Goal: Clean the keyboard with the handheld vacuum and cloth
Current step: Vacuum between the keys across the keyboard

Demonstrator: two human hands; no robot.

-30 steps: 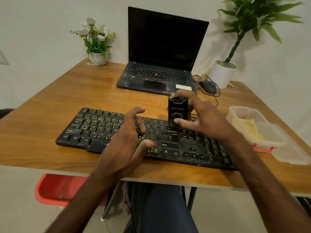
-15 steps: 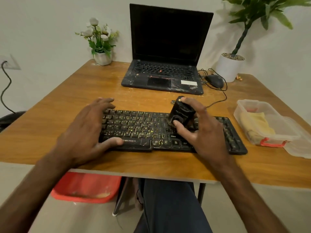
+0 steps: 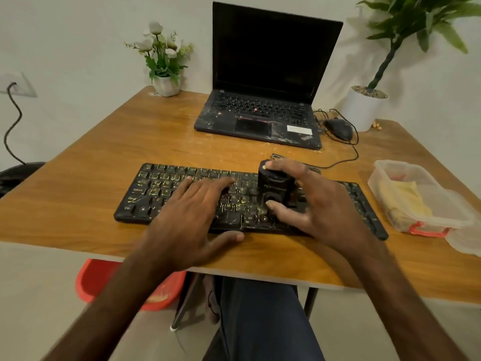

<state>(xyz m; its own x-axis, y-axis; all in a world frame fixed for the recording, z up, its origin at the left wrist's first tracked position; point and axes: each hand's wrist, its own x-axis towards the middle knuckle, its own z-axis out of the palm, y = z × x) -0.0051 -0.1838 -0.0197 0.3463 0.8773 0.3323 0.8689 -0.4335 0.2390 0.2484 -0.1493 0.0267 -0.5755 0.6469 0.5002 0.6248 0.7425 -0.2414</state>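
A: Where is the keyboard (image 3: 156,187)?

B: It lies across the middle of the frame, on the near part of the wooden table (image 3: 91,183). It is black, and its keys are smeared with yellowish marks.

A: And the vacuum (image 3: 276,186)?

B: It is a small black block standing upright on the keys, right of the keyboard's centre. The right hand (image 3: 322,204) grips it, with one finger hooked over the top, the thumb pressed low on the front face, and the other fingers wrapped round the far side.

A: What does the left hand (image 3: 192,222) do?

B: It rests flat on the middle keys, fingers straight and pointing toward the vacuum. The thumb is spread out along the keyboard's near edge, and the hand holds nothing.

A: Is the cloth (image 3: 398,196) in view?

B: Yes, it is yellow and lies crumpled inside a clear tub (image 3: 385,165) at the right edge of the frame, well apart from both hands. A clear lid (image 3: 466,238) lies just beside the tub, toward the lower right.

A: What else is on the table?

B: An open laptop (image 3: 260,113) with a dark screen sits at upper centre, and a black mouse (image 3: 338,128) with its cable just to its right. A white pot of flowers (image 3: 164,63) stands at the far left corner and a potted plant (image 3: 361,108) at the upper right. Below the table's edge, at lower left, something red (image 3: 96,280) shows on the floor.
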